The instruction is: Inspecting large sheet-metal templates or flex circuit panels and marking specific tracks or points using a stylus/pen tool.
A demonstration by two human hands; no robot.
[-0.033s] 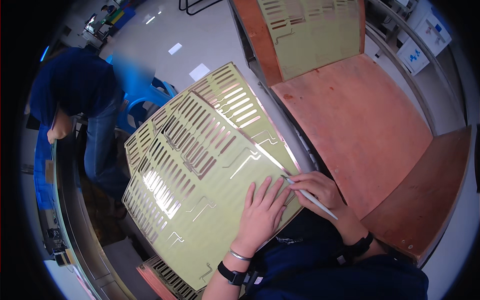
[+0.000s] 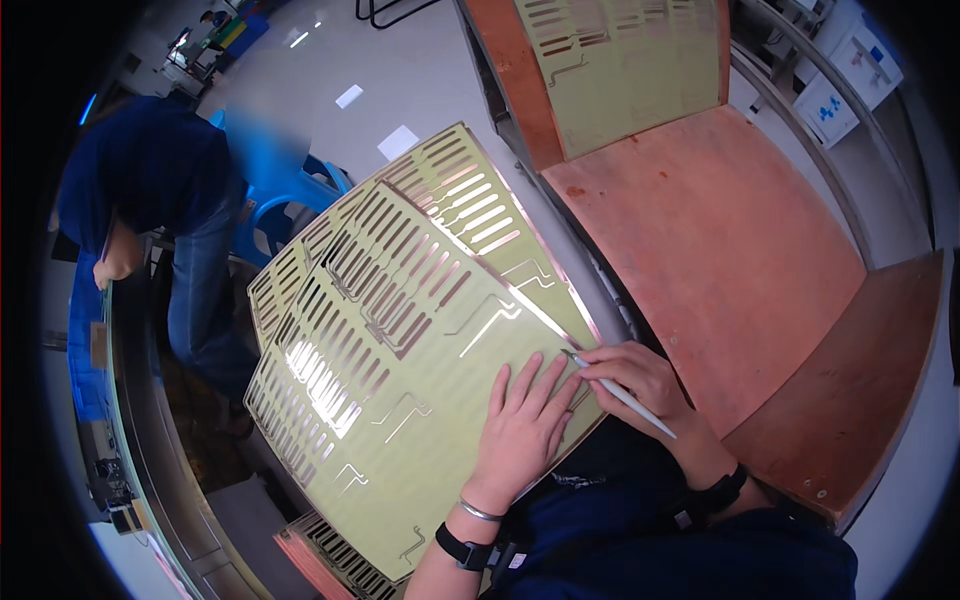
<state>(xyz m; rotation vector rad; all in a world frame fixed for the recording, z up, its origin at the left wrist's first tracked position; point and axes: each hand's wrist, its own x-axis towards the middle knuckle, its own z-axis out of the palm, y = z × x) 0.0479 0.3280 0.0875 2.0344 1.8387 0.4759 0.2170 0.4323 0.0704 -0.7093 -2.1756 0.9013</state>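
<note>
A yellow-green circuit panel (image 2: 440, 400) with shiny copper traces and slot-like bars lies before me, over another such panel (image 2: 480, 195) showing at its far edge. My left hand (image 2: 525, 420) rests flat on the upper panel near its right edge, fingers spread. Beside it, my right hand (image 2: 640, 380) pinches a slim white pen-shaped tool (image 2: 640, 408) with a dark tip. That tip is at the panel's right edge, close to my left fingertips; whether it is a blade is too small to tell. The tool's white end slants down to the right.
To the right stands a rack with a reddish-brown board (image 2: 710, 250) and a green panel (image 2: 630, 80) leaning upright. More panels (image 2: 340, 560) are stacked below at the lower left. A co-worker (image 2: 150, 180) bends over a bench at left, near a blue plastic stool (image 2: 285, 205).
</note>
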